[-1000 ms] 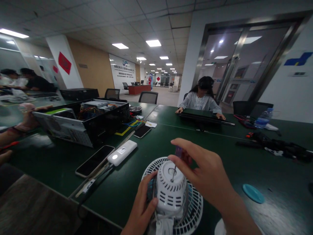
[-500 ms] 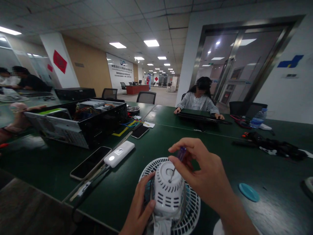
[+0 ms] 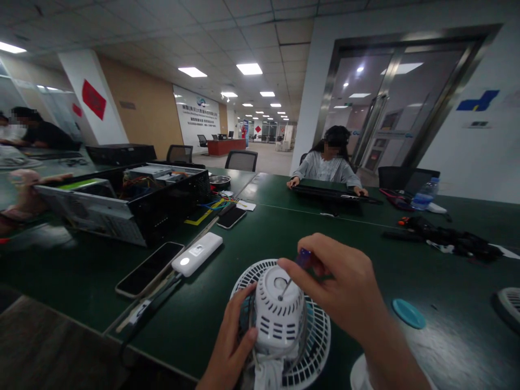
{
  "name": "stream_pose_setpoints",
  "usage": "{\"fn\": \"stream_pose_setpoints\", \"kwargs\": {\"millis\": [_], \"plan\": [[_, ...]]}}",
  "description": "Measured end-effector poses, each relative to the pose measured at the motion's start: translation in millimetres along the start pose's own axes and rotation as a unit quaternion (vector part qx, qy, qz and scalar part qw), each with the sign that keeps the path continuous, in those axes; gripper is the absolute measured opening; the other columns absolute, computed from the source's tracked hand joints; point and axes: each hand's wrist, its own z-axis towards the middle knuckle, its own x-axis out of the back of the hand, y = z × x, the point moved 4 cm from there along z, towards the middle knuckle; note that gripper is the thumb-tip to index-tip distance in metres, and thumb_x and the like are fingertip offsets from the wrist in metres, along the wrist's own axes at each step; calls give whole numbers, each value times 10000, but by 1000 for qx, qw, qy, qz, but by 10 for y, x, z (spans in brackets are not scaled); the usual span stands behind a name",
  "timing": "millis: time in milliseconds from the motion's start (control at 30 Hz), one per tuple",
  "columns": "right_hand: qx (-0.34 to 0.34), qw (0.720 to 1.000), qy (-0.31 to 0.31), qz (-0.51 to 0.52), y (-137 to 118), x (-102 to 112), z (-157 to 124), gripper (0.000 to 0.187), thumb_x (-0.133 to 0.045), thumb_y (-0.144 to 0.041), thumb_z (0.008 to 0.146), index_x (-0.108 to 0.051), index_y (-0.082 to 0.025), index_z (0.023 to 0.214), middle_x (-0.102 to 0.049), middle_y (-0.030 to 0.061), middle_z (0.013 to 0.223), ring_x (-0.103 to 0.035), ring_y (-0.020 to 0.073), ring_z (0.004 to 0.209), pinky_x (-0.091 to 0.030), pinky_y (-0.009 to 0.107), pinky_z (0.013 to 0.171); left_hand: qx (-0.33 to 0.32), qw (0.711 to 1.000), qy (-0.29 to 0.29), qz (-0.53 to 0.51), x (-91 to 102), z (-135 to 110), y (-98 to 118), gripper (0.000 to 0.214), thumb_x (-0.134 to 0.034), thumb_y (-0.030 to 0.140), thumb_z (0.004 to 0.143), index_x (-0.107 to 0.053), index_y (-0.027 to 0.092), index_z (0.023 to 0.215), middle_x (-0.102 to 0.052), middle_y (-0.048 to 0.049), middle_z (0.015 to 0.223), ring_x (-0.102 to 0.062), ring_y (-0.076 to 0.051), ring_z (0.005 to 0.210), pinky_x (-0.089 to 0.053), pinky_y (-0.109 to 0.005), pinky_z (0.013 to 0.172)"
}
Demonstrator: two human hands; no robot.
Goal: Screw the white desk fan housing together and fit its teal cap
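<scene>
A small white fan lies face down on the green table, its round motor housing pointing up. My left hand grips the housing's left side, fingers curled around it. My right hand is closed on a small screwdriver with a purple handle. Its thin metal shaft slants down to the top of the housing.
A white power bank and a black phone lie to the left, another phone farther back. An open computer case stands at left. A teal disc lies at right. A person sits across at a laptop.
The view has shifted slightly. My right hand has lowered a little and turned on the screwdriver; the left hand stays on the fan housing.
</scene>
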Motion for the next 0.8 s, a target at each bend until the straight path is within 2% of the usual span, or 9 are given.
{"fn": "stream_pose_setpoints", "kwargs": {"millis": [67, 133, 200, 267, 367, 433, 533, 600, 800], "plan": [[-26, 999, 4, 19, 13, -41, 15, 128, -585, -276, 813, -544, -170, 755, -605, -9, 619, -566, 104, 525, -392, 206, 459, -2, 1000, 0, -2, 0, 2, 12, 562, -468, 533, 835, -431, 224, 1303, -470, -98, 1356, -395, -291, 1266, -285, -437, 1076], [-59, 995, -9, 77, 31, -66, 21, 53, -571, -211, 815, -554, -171, 846, -637, -16, 678, -577, 89, 540, -422, 191, 491, -7, 1000, 1, -3, 0, 3, 22, 556, -472, 532, 833, -432, 234, 1302, -477, -90, 1350, -398, -289, 1263, -282, -434, 1077], [-69, 989, -28, 126, 33, -63, 18, 45, -560, -176, 813, -569, -182, 856, -653, -22, 709, -582, 82, 552, -444, 189, 524, -8, 1000, 2, -3, -1, 2, 24, 550, -470, 527, 837, -431, 237, 1302, -472, -88, 1354, -394, -286, 1265, -274, -434, 1081], [-65, 983, -52, 161, 28, -38, 7, 78, -547, -172, 816, -596, -189, 874, -670, -12, 750, -598, 91, 589, -467, 201, 559, -5, 1000, 1, -2, -2, 0, 17, 556, -467, 528, 838, -428, 230, 1306, -464, -96, 1360, -388, -288, 1269, -268, -437, 1084], [-80, 969, -93, 214, 47, -4, -20, 229, -496, -155, 831, -591, -193, 1036, -691, 19, 853, -638, 114, 675, -504, 226, 619, -3, 1000, 0, -2, -6, -5, 4, 566, -464, 538, 836, -429, 224, 1306, -460, -101, 1362, -381, -290, 1272, -268, -439, 1083], [-93, 964, -111, 223, 64, 1, -30, 238, -492, -152, 832, -582, -194, 1048, -687, 17, 842, -642, 116, 670, -508, 228, 619, -7, 1000, -1, -3, -8, -8, -3, 559, -462, 536, 839, -428, 230, 1306, -458, -97, 1363, -378, -288, 1272, -268, -438, 1082], [-91, 977, -88, 173, 75, -9, -18, 70, -573, -201, 804, -583, -187, 872, -629, -19, 686, -590, 101, 562, -464, 209, 530, -15, 1000, -8, -1, -3, -8, -16, 538, -458, 514, 850, -409, 250, 1316, -453, -84, 1366, -378, -281, 1272, -259, -441, 1084], [-87, 986, -56, 133, 75, -26, -7, 76, -611, -234, 785, -554, -183, 780, -584, -28, 631, -553, 97, 528, -435, 209, 498, -23, 1000, -17, 6, 6, -5, -26, 523, -447, 491, 863, -389, 258, 1327, -443, -81, 1374, -371, -280, 1276, -251, -450, 1086], [-93, 979, -42, 174, 72, -65, -10, 149, -585, -192, 799, -567, -192, 947, -664, -11, 764, -588, 92, 566, -460, 199, 520, -39, 998, -52, 20, 22, 9, -61, 511, -439, 433, 878, -365, 243, 1347, -416, -95, 1393, -353, -290, 1288, -254, -455, 1083]]}}
